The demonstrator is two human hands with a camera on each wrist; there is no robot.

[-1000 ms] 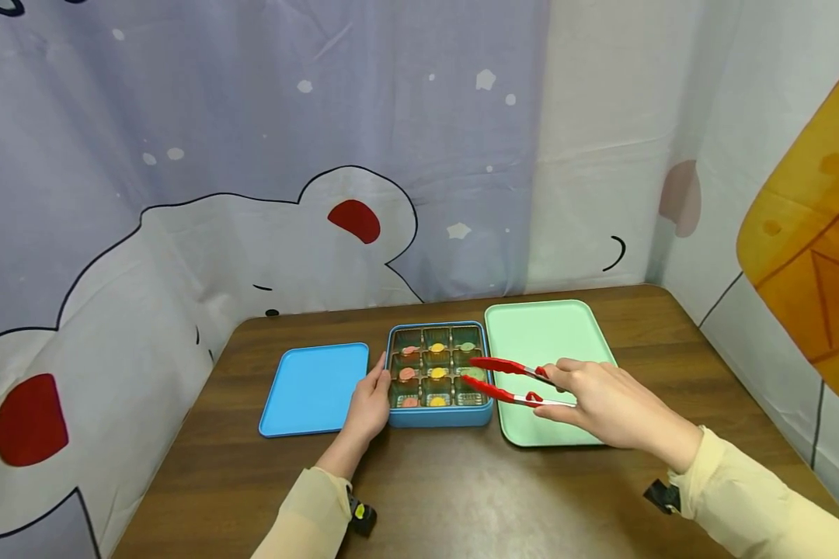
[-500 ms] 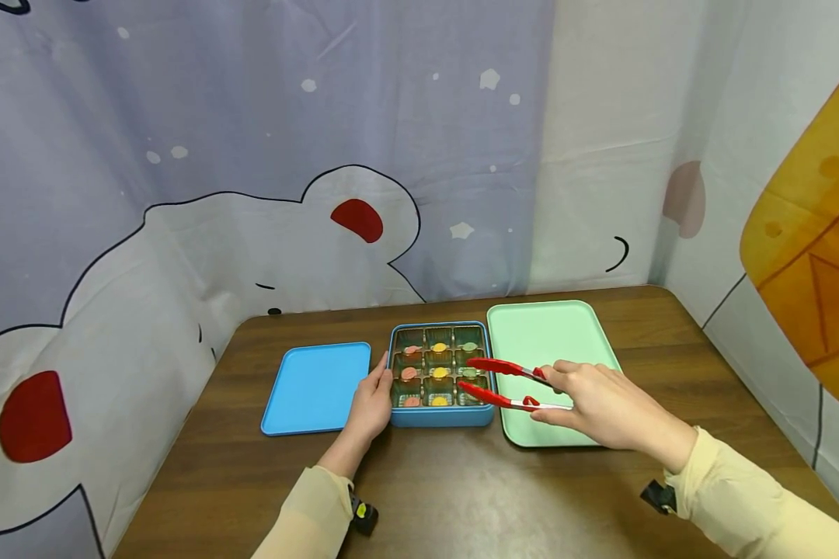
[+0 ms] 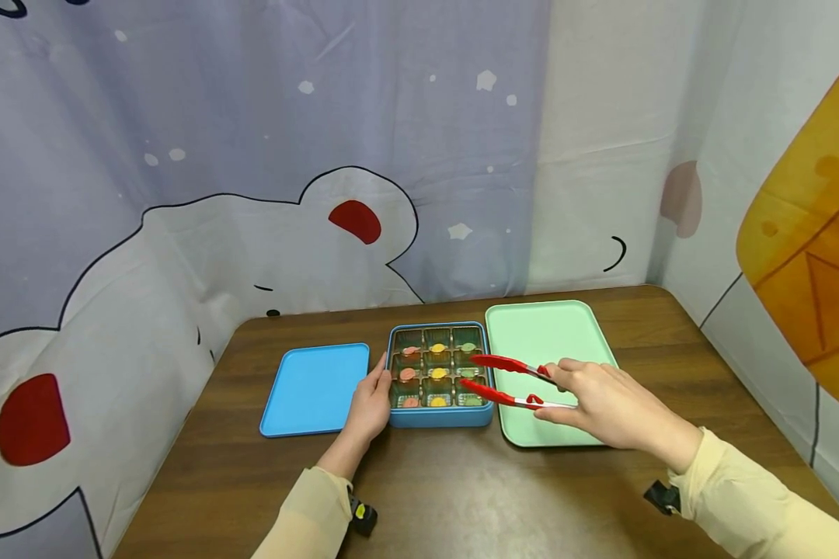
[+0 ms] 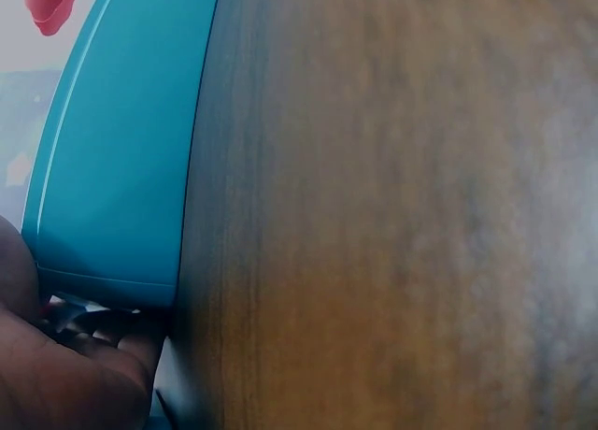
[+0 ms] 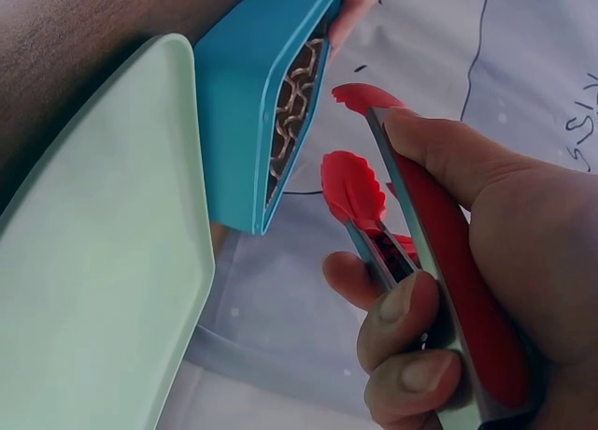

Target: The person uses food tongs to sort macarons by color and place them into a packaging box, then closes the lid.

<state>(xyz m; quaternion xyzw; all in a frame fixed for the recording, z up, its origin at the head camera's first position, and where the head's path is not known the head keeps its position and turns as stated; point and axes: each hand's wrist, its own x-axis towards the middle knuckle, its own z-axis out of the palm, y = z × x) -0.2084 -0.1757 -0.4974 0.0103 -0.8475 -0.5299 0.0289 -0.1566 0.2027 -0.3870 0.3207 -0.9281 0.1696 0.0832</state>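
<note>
A blue box [image 3: 440,418] holds a clear divided insert with rows of pink pieces [image 3: 407,375], yellow pieces [image 3: 438,374] and green pieces [image 3: 468,348]. My left hand [image 3: 370,400] rests along the box's left side, fingers against the wall and thumb by the rim. Red-tipped tongs [image 3: 498,394] are gripped in my right hand [image 3: 601,400]. Their red tips stand apart over the right column of compartments, nothing between them. A green piece [image 3: 471,401] lies in the front right compartment, partly hidden under the lower tip. In the right wrist view, thumb and fingers wrap the tongs [image 5: 467,299].
A pale green tray [image 3: 548,334] lies right of the box, partly under the right hand and tongs. The flat blue lid [image 3: 315,388] is on the left. Behind the wooden table [image 3: 461,489] hangs a printed curtain [image 3: 252,116].
The tongs' tips have spread a little. The green piece that was between them is now down in the front right compartment. The left hand and box keep their place.
</note>
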